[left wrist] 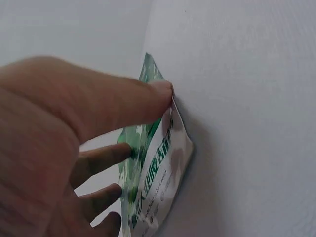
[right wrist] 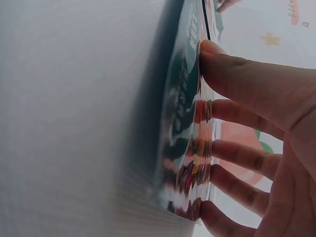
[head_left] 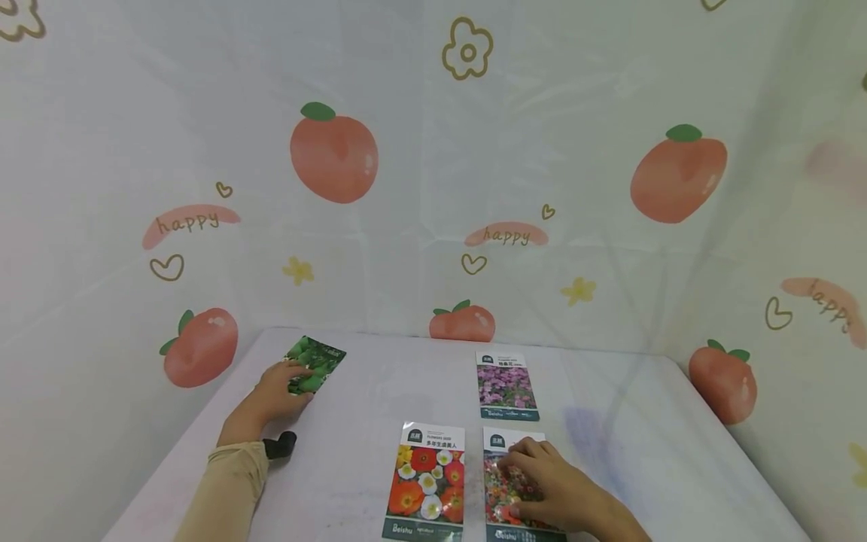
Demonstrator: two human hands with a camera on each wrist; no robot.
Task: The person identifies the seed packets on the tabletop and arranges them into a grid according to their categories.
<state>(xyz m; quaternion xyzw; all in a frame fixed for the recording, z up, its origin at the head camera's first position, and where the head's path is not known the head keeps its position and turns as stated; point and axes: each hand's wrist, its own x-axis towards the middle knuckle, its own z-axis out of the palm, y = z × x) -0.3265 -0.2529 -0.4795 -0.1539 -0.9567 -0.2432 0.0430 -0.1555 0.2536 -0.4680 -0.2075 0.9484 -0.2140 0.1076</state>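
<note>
At the table's far left my left hand [head_left: 281, 391] holds a green seed packet [head_left: 323, 360], which lies at a slant. In the left wrist view the thumb meets the edge of this packet [left wrist: 160, 173], with the other fingers spread along its green face. My right hand [head_left: 552, 489] rests on a seed packet with mixed flowers [head_left: 497, 493] at the front right. The right wrist view shows spread fingertips touching that packet's glossy face [right wrist: 190, 148]. Beside it on the left lies a packet with red and orange poppies [head_left: 427, 482], and behind it one with purple flowers [head_left: 506, 388].
A white cloth covers the table [head_left: 366, 399], with a faint bluish patch right of the packets. A white curtain [head_left: 420, 150] printed with peaches, hearts and flowers stands behind and at the sides. A black strap piece [head_left: 281, 446] sits at my left wrist.
</note>
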